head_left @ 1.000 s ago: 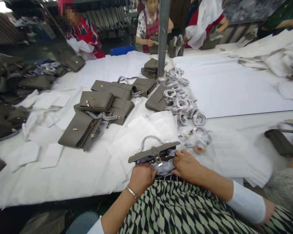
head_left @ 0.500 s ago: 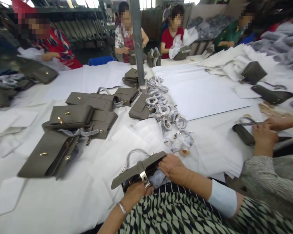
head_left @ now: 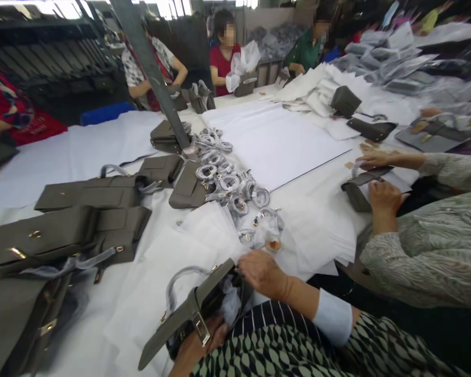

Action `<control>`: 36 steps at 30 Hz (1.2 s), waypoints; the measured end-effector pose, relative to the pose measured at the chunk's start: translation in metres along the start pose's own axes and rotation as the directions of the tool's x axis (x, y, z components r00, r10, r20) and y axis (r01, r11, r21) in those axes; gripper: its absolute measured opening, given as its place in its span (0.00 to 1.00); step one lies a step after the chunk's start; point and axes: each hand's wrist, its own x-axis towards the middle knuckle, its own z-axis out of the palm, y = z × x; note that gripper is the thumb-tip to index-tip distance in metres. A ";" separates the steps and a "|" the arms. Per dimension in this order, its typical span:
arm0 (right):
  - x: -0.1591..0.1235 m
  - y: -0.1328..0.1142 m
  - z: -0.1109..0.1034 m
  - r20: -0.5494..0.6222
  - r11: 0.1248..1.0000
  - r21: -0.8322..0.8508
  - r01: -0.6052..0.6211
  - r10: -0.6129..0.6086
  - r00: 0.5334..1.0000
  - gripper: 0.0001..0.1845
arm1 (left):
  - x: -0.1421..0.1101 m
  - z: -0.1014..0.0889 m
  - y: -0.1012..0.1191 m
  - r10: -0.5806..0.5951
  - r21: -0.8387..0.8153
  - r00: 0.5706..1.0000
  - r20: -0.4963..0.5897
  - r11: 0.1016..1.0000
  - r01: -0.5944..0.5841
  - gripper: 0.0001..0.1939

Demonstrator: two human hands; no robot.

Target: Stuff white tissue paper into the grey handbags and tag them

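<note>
A grey-brown handbag (head_left: 188,309) leans tilted against my lap at the table's edge. Its flap is lifted, showing a gold clasp, a plastic-wrapped handle and crumpled clear plastic (head_left: 231,301) inside the mouth. My left hand (head_left: 210,335) is closed on the bag's near side under the flap, with several fingers hidden by the clasp strap. At the opposite end, my right hand (head_left: 264,273) grips the bag's top corner, its thumb side partly out of sight. Just past my right hand lie coiled, plastic-wrapped straps (head_left: 239,204).
Other grey-brown bags (head_left: 43,235) are piled at left. White paper sheets (head_left: 204,235) lie before me, and a large white board (head_left: 275,141) is farther back. A metal post (head_left: 153,73) rises from the table. At right, a co-worker's hands (head_left: 384,199) handle another bag.
My view has swung right, so the table's contents sit farther left. The bag in my hands is tilted more, its mouth showing more plastic. The co-worker's left hand has shifted on their bag.
</note>
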 end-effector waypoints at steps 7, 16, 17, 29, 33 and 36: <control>0.015 0.119 -0.015 0.215 0.866 -0.280 -0.414 0.477 0.852 0.24 | -0.001 -0.004 0.000 0.007 -0.068 0.999 0.039 0.998 -0.005 0.18; 0.052 0.165 -0.043 0.007 0.806 -0.097 -0.584 0.587 0.809 0.10 | -0.004 -0.002 0.002 0.026 -0.112 1.000 -0.015 0.993 -0.027 0.22; 0.053 0.162 -0.048 -0.038 0.797 -0.068 -0.600 0.599 0.800 0.11 | -0.003 -0.003 0.002 0.024 -0.097 1.000 0.012 0.995 -0.023 0.22; 0.030 0.134 -0.051 -0.108 0.688 0.025 -0.725 0.723 0.682 0.26 | -0.005 -0.026 0.001 0.054 -0.157 0.996 0.068 0.987 -0.043 0.21; 0.013 0.083 -0.053 -0.043 0.829 0.140 -0.541 0.551 0.834 0.15 | -0.022 -0.020 -0.012 0.038 -0.126 0.997 -0.061 0.991 -0.045 0.19; 0.008 0.017 -0.053 0.106 0.914 0.395 -0.092 0.054 0.993 0.13 | -0.027 -0.027 -0.011 0.044 -0.075 0.999 -0.030 0.996 -0.047 0.19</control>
